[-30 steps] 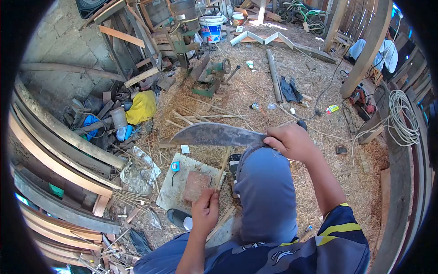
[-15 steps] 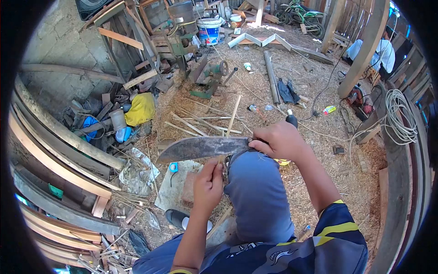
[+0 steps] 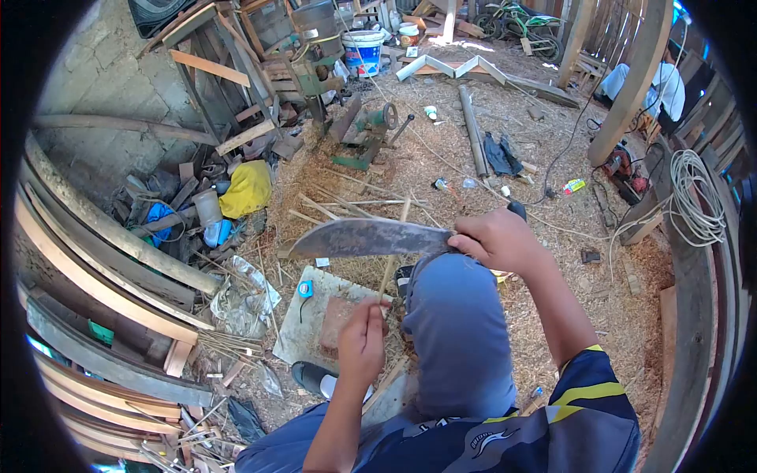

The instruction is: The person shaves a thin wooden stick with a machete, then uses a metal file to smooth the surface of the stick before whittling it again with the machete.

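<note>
My right hand [image 3: 498, 243] is closed round the handle of a machete [image 3: 367, 238]. Its broad, dark blade points left, lying across a thin wooden stick [image 3: 389, 276]. The lower end of that stick is pinched in my left hand [image 3: 363, 340], below the blade and left of my bent knee [image 3: 457, 315]. From there the stick slants up behind the blade, and its tip shows above it. On the ground beyond the blade lie several similar thin sticks [image 3: 339, 206].
A blue tape measure [image 3: 305, 289] lies on a pale slab [image 3: 288, 335] beside a reddish block [image 3: 337, 322]. Ahead stands a green metal vise [image 3: 367, 134] amid wood shavings. Curved timber pieces [image 3: 110, 296] are stacked at left. Coiled cable [image 3: 697, 197] hangs at right, and another person [image 3: 666, 87] sits behind a post.
My left hand has moved down along with the stick, so more of it shows below the blade. The machete has shifted slightly right and up, its handle end raised.
</note>
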`<action>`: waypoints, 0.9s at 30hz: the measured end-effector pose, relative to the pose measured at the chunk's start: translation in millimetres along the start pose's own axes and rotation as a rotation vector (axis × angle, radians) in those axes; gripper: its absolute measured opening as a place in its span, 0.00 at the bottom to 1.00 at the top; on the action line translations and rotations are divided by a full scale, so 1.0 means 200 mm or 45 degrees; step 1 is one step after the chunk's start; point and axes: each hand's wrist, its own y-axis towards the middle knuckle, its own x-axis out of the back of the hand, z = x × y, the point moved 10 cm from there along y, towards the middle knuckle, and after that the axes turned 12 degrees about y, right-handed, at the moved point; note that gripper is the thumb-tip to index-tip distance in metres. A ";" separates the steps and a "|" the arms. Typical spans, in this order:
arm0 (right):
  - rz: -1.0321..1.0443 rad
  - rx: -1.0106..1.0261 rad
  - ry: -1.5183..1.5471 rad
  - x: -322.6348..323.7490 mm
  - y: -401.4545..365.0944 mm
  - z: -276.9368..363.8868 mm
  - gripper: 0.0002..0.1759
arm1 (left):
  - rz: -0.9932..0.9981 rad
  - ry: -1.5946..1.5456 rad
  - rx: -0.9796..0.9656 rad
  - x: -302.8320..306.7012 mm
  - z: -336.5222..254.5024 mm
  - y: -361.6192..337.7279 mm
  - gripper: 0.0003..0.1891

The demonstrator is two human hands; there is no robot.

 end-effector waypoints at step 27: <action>0.003 -0.006 0.023 0.01 -0.02 -0.04 0.24 | -0.086 0.020 -0.079 0.02 -0.04 0.00 0.10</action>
